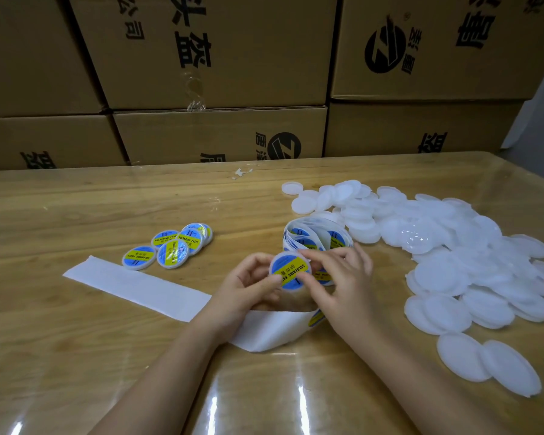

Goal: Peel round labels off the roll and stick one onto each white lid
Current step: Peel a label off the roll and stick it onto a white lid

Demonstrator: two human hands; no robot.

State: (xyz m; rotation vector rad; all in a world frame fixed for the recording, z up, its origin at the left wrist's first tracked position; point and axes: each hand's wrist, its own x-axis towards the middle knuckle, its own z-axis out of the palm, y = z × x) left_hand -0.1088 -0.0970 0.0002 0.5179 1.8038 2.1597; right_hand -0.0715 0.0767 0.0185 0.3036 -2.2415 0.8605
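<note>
As the fingers [319, 255] of the right hand [343, 277] and left hand [245, 284] pinch a white lid [289, 273] labelled "SOLDERING PASTE" just in front of the roll [314, 237], finished lids [170, 246] lie left of the roll, bare lids [437, 246] right.

Head-worn view, angled forward and down, close over table [76, 208]
</note>
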